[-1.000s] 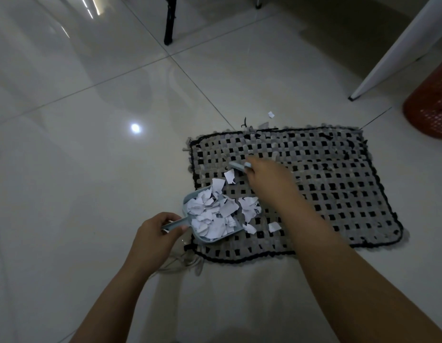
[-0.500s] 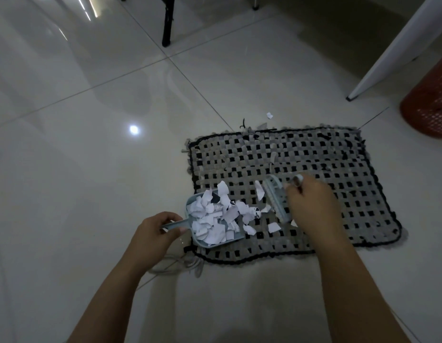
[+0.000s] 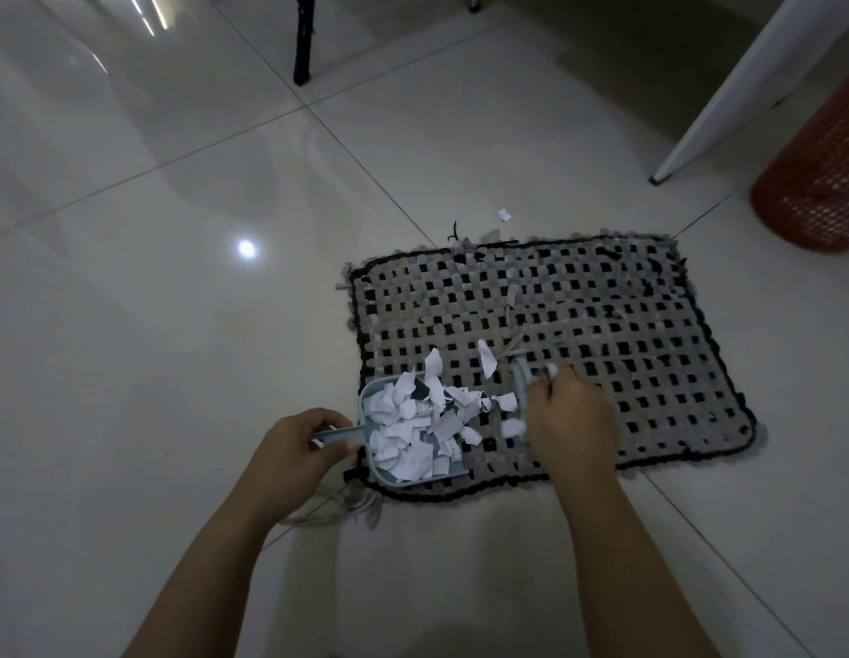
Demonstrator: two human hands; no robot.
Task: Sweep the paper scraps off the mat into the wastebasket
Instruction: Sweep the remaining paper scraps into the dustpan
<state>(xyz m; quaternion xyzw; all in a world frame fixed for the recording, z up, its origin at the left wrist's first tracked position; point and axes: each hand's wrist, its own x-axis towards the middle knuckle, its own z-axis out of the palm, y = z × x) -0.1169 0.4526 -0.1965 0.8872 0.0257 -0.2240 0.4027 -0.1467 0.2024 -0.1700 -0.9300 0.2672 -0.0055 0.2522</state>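
Grey-black checked mat point(image 3: 603, 334), white scraps point(image 3: 413, 429), orange wastebasket point(image 3: 821, 182)

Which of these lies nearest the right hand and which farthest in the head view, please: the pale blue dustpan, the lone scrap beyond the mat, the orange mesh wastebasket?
1. Pale blue dustpan, just left of the right hand.
2. Lone white paper scrap, on the floor past the mat's far edge.
3. Orange mesh wastebasket, far right.

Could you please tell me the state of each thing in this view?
dustpan: on mat's near corner, heaped with scraps
brush: gripped, bristles down
mat: flat, few scraps left
stray scrap: on floor beyond mat
wastebasket: upright
left hand: grips dustpan handle
right hand: grips brush
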